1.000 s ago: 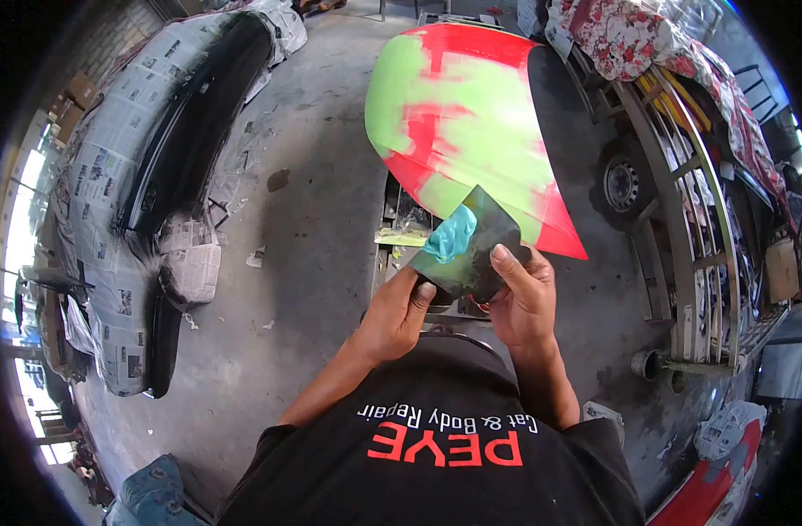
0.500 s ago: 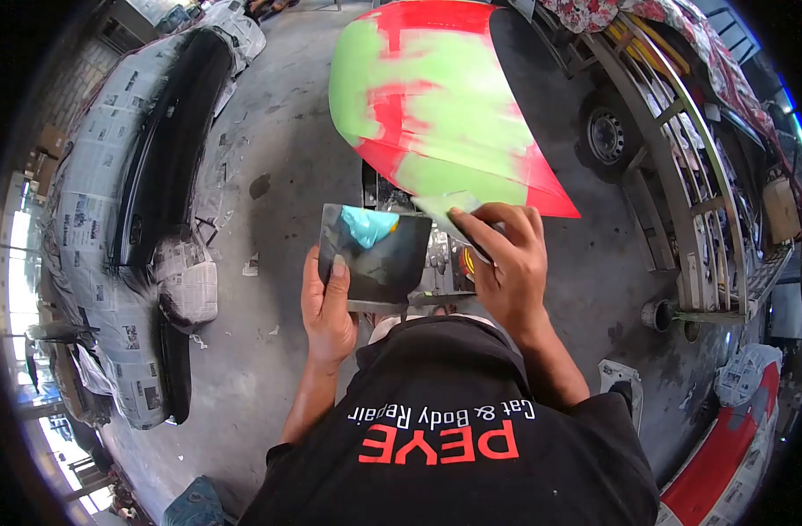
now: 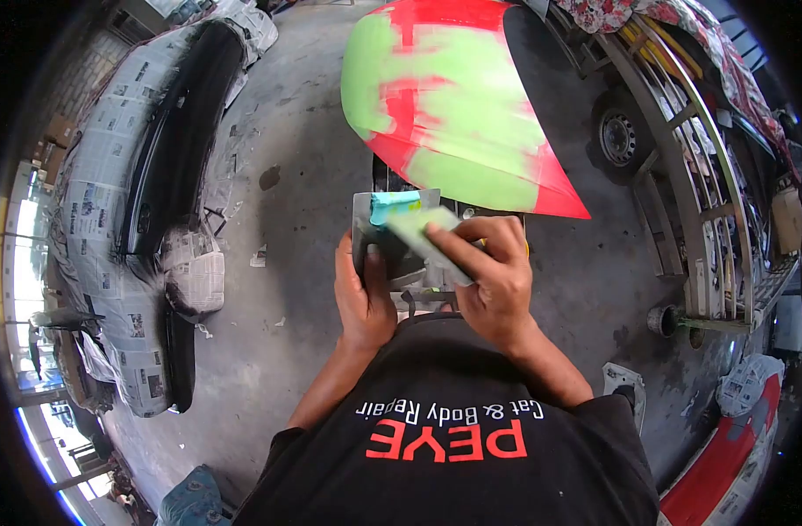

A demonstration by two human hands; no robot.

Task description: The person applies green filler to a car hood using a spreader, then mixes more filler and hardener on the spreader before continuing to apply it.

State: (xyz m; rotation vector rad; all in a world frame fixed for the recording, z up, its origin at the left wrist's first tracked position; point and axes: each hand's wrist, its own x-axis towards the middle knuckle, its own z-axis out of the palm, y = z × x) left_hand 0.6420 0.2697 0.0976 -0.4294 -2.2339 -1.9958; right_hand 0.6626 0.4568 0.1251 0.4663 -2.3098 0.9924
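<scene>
My left hand (image 3: 363, 294) grips a dark flat mixing board (image 3: 362, 210) by its near left side, thumb on top. Near the board's far edge lies a blob of light blue body filler (image 3: 388, 208) with a streak of yellow beside it. My right hand (image 3: 488, 272) pinches a pale, flat filler spreader (image 3: 431, 237), its fingers pressed along it. The spreader's far end overlaps the board right at the filler. Part of the board is hidden behind the spreader.
Ahead stands a red car hood (image 3: 559, 188) with large light green patches. Newspaper-masked black body panels (image 3: 168, 167) line the left. On the right are a metal rack (image 3: 712, 193) and a wheel (image 3: 617, 138). A red panel (image 3: 725, 465) lies at lower right.
The spreader has come left and down over the board, its tip now at the filler. The filler has changed from a smooth blob to a narrower smear, with yellow showing. Both hands are closer together.
</scene>
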